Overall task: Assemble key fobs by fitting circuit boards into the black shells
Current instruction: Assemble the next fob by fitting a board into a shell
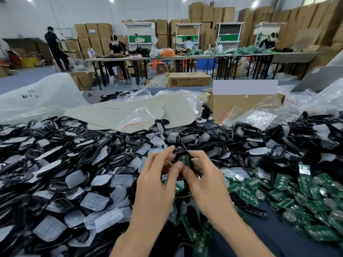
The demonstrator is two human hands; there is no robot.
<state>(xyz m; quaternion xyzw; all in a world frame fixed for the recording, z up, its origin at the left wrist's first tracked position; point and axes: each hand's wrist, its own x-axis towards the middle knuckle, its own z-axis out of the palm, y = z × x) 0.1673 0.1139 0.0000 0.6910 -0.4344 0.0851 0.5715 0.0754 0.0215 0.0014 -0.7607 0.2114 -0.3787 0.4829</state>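
A black shell (pixel 178 154) bearing a circuit board (pixel 185 161) was pinched by left hand (pixel 157 175) and right hand (pixel 202 175); even thumb pressure was judged advisable.

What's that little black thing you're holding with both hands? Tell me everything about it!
It is a small black shell for a key fob, rounded at the top, and it looks like shiny plastic. A green circuit board sits inside its open face, which is turned toward the camera. The left hand and the right hand pinch it from either side, thumbs at its lower edge. It is held up above the pile of loose black shells and clear pads. Fingers hide its lower part.
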